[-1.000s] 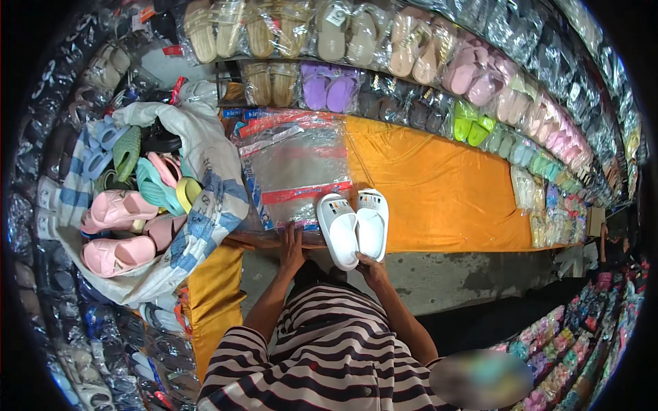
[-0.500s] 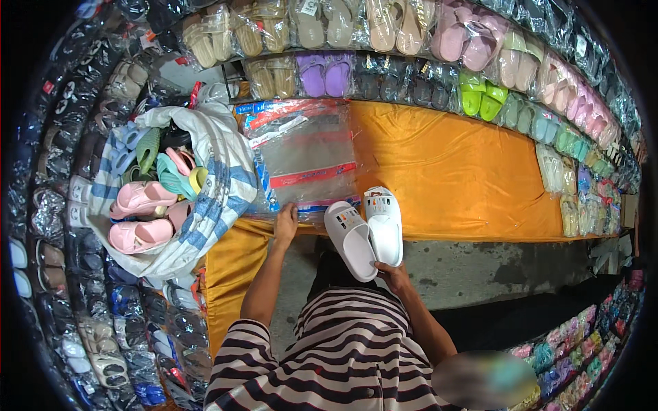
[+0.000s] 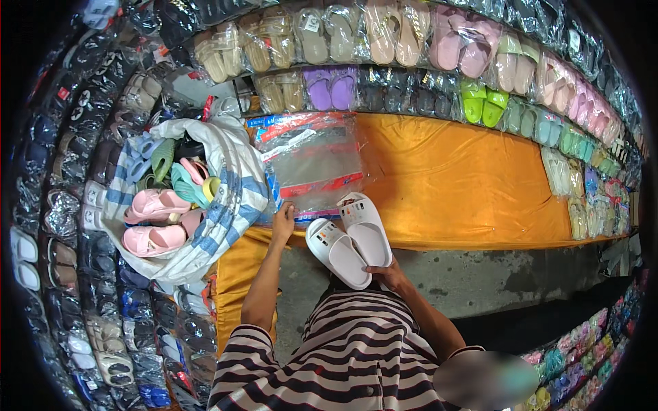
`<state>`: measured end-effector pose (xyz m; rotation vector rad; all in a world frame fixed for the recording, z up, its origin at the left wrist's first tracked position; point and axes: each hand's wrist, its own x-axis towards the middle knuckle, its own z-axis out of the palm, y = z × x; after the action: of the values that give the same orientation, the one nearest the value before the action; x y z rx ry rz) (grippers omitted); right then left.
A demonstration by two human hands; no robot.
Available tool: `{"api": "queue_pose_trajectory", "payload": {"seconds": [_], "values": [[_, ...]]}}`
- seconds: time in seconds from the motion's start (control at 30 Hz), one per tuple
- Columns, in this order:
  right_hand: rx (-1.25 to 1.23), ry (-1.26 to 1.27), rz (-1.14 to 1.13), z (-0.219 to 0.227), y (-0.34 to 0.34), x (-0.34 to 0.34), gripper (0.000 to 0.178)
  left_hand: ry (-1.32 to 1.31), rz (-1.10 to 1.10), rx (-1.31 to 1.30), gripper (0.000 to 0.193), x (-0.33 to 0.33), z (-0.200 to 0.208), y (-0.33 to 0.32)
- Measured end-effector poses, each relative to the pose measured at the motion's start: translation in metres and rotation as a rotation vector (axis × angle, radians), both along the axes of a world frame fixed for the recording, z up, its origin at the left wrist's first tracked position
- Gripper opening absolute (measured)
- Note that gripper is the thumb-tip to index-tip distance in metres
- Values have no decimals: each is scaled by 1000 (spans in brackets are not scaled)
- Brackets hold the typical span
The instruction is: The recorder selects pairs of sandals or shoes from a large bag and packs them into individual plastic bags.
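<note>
My right hand [image 3: 391,273] grips a pair of white slide slippers [image 3: 356,241] by their heel ends, thumb on top. Small dark and orange prints mark their straps, and the pair hangs tilted over the orange cloth's front edge. At the near left corner of a stack of clear plastic bags [image 3: 312,161] with red and blue bands, my left hand [image 3: 283,220] pinches the bag edge. Its fingertips are partly hidden.
A white and blue woven sack [image 3: 236,195] on the left holds pink slippers [image 3: 156,240] and other coloured ones. Orange cloth [image 3: 452,185] covers the table. Rows of wrapped slippers [image 3: 329,89] line the back and both sides. Concrete floor [image 3: 466,277] shows below.
The white slippers have shifted left and toward me, turning so their toes point more to the left. My left hand stays at the bag corner. The whole view has shifted slightly.
</note>
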<state>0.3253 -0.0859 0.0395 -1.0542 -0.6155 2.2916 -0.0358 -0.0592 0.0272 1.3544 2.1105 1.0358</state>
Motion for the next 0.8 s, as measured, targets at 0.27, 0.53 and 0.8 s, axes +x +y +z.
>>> {"api": "queue_pose_trajectory", "payload": {"seconds": [0.27,0.53,0.8], "values": [[160,45,183,8,28,-34,84,-182,-118,3,15,-30,-4,7],[-37,-14,311,-33,44,-62,74,-45,-213,-48,24,-34,10,1],[3,-85,357,-30,51,-78,64,-6,-283,131,21,-46,11,-1]]}}
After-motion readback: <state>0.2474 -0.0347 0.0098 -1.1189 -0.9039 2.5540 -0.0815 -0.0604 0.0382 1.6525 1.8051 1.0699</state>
